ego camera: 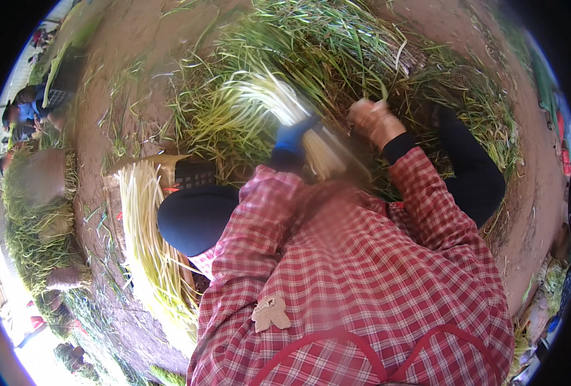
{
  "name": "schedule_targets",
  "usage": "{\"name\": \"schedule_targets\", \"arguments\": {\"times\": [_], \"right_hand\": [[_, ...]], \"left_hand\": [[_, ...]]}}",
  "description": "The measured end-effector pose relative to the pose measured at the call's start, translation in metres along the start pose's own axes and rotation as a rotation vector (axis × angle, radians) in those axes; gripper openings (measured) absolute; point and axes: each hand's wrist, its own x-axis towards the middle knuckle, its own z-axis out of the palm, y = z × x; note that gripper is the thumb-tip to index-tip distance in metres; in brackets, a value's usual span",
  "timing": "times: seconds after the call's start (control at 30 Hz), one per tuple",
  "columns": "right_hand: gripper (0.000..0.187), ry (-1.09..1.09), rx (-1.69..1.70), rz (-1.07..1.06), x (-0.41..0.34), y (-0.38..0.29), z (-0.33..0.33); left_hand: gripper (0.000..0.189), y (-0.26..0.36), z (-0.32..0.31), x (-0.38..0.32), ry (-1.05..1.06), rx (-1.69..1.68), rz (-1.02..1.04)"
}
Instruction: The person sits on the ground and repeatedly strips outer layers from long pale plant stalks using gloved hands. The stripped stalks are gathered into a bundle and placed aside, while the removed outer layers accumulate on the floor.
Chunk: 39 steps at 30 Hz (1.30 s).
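Observation:
My left hand point(292, 137), in a blue glove, is closed around a bunch of pale green-white stalks point(285, 103). Its leafy ends spread to the upper left, while the other end points down toward my apron and is blurred. My right hand point(374, 120) is to the right of the bunch, apart from it; motion blur hides its fingers and whether it holds anything. A heap of long green leafy stalks point(333, 43) lies on the ground beyond both hands.
A pile of pale stalks point(145, 227) lies to my left, beside a dark crate point(196, 173). Tied green bundles point(39, 227) stand farther left. Several people are at the far left, one in blue point(27, 111). My bent right knee point(483, 193) is beside the heap.

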Motion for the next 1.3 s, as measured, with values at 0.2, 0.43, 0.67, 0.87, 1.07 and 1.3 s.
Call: {"name": "schedule_targets", "arguments": {"times": [0.2, 0.43, 0.67, 0.87, 1.07, 1.3], "right_hand": [[0.021, -0.113, -0.39, -0.105, 0.001, 0.067, -0.003], [0.022, -0.142, -0.543, -0.117, -0.006, -0.008, -0.052], [0.069, -0.488, -1.409, -0.41, -0.032, -0.005, -0.006], [0.023, -0.064, -1.06, -0.323, -0.021, 0.026, 0.058], [0.041, -0.241, -1.715, -0.638, 0.028, 0.027, 0.071], [0.032, -0.096, -2.307, 0.103, 0.143, 0.071, 0.039]], "left_hand": [[0.023, -0.007, 0.001, 0.003, 0.025, -0.038, 0.011], [0.029, 0.087, -0.02, -0.019, 0.099, -0.005, 0.275], [0.029, 0.086, -0.024, -0.013, 0.117, -0.041, 0.308], [0.035, 0.047, -0.021, -0.015, 0.238, 0.034, 0.362], [0.022, 0.048, -0.008, -0.01, 0.089, -0.08, 0.352], [0.015, 0.072, -0.034, 0.001, 0.345, -0.128, 0.439]]}}
